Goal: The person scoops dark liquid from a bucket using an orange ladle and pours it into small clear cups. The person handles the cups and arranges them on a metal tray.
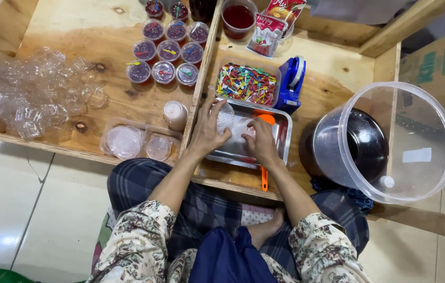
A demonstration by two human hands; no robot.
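Note:
My left hand (pixel 208 131) and my right hand (pixel 260 141) meet over a metal tray (pixel 284 131) on a low wooden table. Together they hold a small clear plastic cup (pixel 233 124), left fingers around its side, right fingers at its rim. An orange-handled tool (pixel 264 178) lies in the tray under my right hand. Behind the tray stands a clear box of coloured little spoons (pixel 247 84). Several sealed cups of dark purple jelly (pixel 167 51) stand in rows at the back left.
A heap of empty clear cups (pixel 34 94) lies at the left. Clear lids (pixel 125 141) sit in a container by a stack of cups (pixel 174 114). A blue tape dispenser (pixel 291 84), a big clear bucket of dark liquid (pixel 385 141) and a jug of red liquid (pixel 238 18) stand around.

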